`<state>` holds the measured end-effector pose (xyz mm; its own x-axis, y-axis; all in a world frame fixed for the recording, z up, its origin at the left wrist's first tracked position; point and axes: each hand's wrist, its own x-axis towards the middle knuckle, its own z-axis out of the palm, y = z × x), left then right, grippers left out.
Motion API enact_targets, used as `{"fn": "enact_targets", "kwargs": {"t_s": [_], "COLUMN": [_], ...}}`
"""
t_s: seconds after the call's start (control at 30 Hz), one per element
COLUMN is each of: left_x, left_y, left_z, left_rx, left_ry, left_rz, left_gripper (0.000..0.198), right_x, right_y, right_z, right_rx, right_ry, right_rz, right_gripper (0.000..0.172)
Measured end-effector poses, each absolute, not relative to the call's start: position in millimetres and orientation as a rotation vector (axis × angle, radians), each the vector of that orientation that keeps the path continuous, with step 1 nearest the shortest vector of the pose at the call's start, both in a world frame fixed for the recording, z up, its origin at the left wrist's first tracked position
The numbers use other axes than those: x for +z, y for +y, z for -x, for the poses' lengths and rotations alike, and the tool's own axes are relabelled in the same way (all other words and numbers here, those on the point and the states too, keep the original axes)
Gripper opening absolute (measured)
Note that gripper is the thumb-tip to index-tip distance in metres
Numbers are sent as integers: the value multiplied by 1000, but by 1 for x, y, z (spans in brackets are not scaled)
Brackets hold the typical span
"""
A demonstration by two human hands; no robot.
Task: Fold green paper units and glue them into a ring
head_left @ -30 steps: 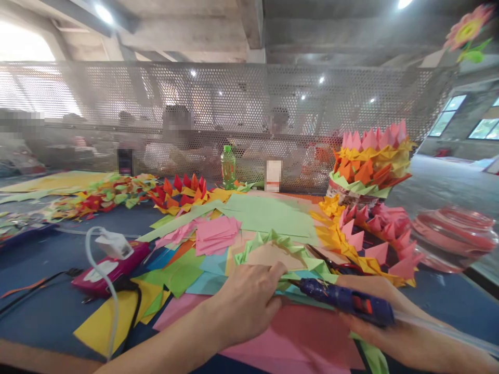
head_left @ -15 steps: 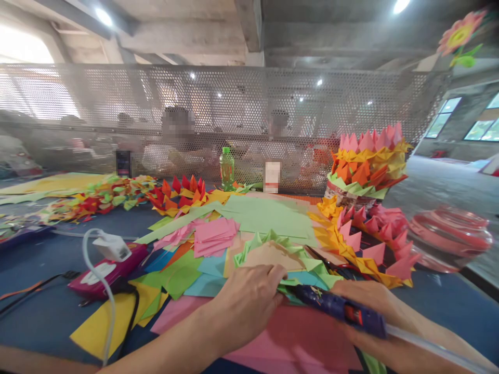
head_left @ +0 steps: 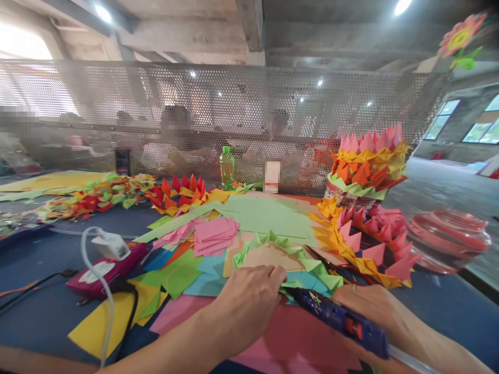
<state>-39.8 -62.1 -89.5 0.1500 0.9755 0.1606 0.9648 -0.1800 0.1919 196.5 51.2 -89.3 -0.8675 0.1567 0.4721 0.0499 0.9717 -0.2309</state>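
A ring of folded light-green paper points [head_left: 268, 239] lies on the sheets in front of me. My left hand [head_left: 253, 296] is closed on its near edge, with the fingertips mostly hidden behind the knuckles. From the right, my right hand [head_left: 374, 311] grips a dark blue glue gun [head_left: 339, 314], its nozzle pointing left, close to my left fingers and the near edge of the ring. A clear glue stick [head_left: 409, 359] sticks out of the gun's back end. Beneath both hands is pink paper [head_left: 307, 343].
Yellow and pink folded-paper strips [head_left: 354, 259] lie at right, before a tiered paper piece [head_left: 370, 166] and a clear pink bowl [head_left: 450, 239]. A magenta power strip [head_left: 105, 275] with cables sits left. A green bottle [head_left: 226, 169] stands by the perforated screen [head_left: 241, 98].
The glue gun has tilted, its back end now lower, and my right hand has shifted slightly with it. My left hand stays almost where it was on the green paper ring.
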Motion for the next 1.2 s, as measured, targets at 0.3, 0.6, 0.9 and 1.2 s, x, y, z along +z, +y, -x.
{"fn": "enact_targets", "kwargs": {"t_s": [0.3, 0.6, 0.9, 1.2], "left_x": [-86, -86, -88, -83], "left_y": [-61, -63, -61, -61], "left_z": [40, 40, 43, 44], "left_rx": [373, 411, 441, 374], "left_ry": [1995, 1991, 1990, 2044], "left_rz": [-2337, -2350, -2358, -2295], "left_gripper": [8, 7, 7, 10], "right_x": [-95, -107, -102, -107], "right_y": [57, 62, 62, 67], "right_z": [-203, -205, -206, -208], "right_rx": [146, 40, -6, -145], "right_ry": [-2653, -2633, -2669, -2630], "right_rz": [156, 117, 120, 138], "right_gripper": [18, 20, 18, 16]}}
